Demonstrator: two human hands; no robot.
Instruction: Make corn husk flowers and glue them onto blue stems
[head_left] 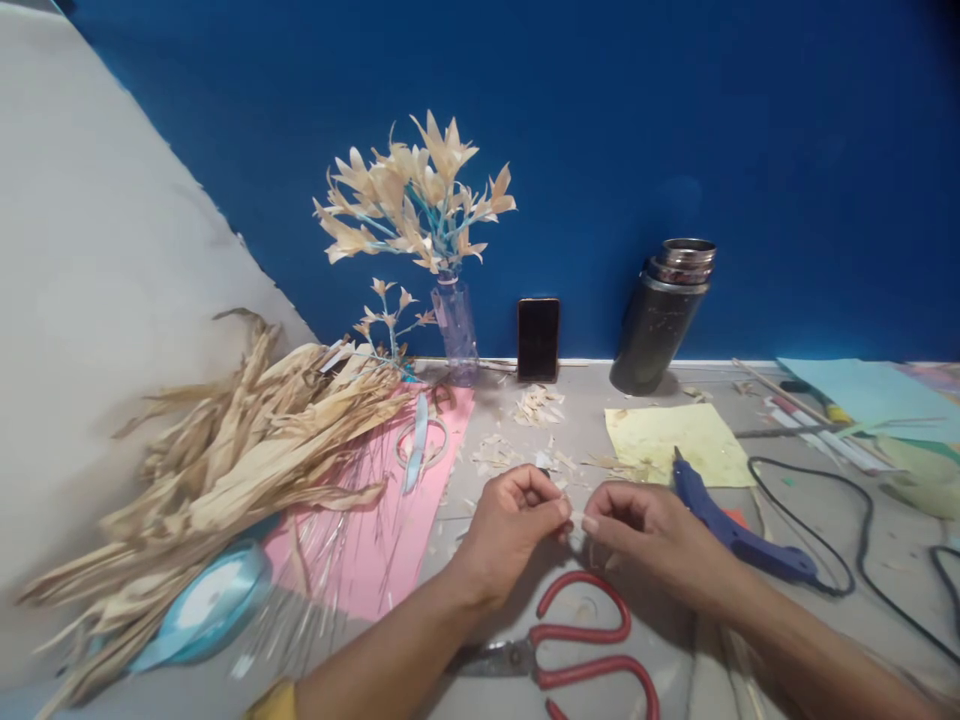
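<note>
A careful pinch above the worktop (810, 500).
Left hand (517, 520) and right hand (645, 528) clamped one small pale scrap (576, 522) between fingertips, forearms converging above red scissors (592, 648).

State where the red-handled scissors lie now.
In the head view the scissors lie centre-right at the table's near edge, just below the left hand and right hand.

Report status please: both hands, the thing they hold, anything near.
Left hand and right hand both pinch one small pale strip. Red scissors lie just below them. Glue gun beside right hand.
</note>
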